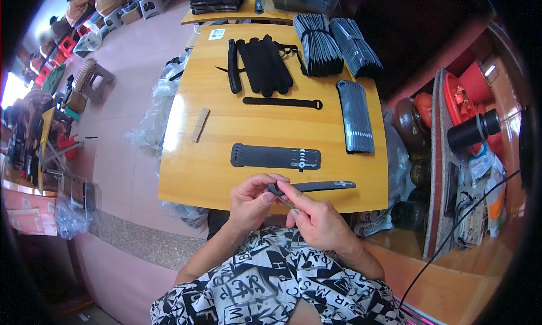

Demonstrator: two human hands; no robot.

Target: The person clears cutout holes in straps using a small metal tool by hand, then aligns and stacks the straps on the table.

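Note:
Close to the table's near edge, my left hand (251,202) is closed on the end of a dark grey strap (324,186) with white lettering, whose other end points right. My right hand (323,222) pinches a thin, stick-like thing (287,203) against that end, its index finger touching the strap. The fingers partly hide the held end. Just beyond my hands lies a neat stack of grey printed straps (271,156). Farther off, a single black strap (279,102) with a slotted round end lies crosswise.
The yellow table (217,178) also bears black straps (262,65), a wrapped pack (355,116), tied bundles (318,45) and a small beige strip (200,125). Shelves with red goods (460,99) stand right. Plastic bags (166,105) hang left. Other people (79,6) sit far left.

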